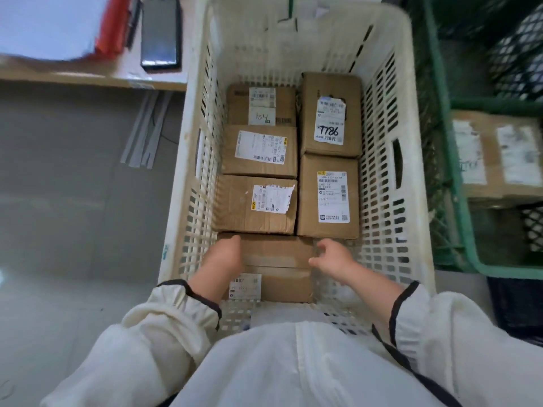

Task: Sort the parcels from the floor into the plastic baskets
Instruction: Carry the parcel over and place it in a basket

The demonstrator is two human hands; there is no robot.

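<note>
A white slatted plastic basket stands in front of me and holds several brown cardboard parcels with white labels, packed in two rows. The nearest parcel lies flat at the basket's near end, with its label towards me. My left hand is on its left end, fingers curled down over the far left corner and out of sight. My right hand hovers at the parcel's right edge, its fingers loosely spread and holding nothing. One parcel at the far right is marked 7786.
A green basket stands to the right, touching the white one, with labelled parcels inside. A dark basket sits below it. At the upper left, a table edge carries a phone and papers. Grey floor lies to the left.
</note>
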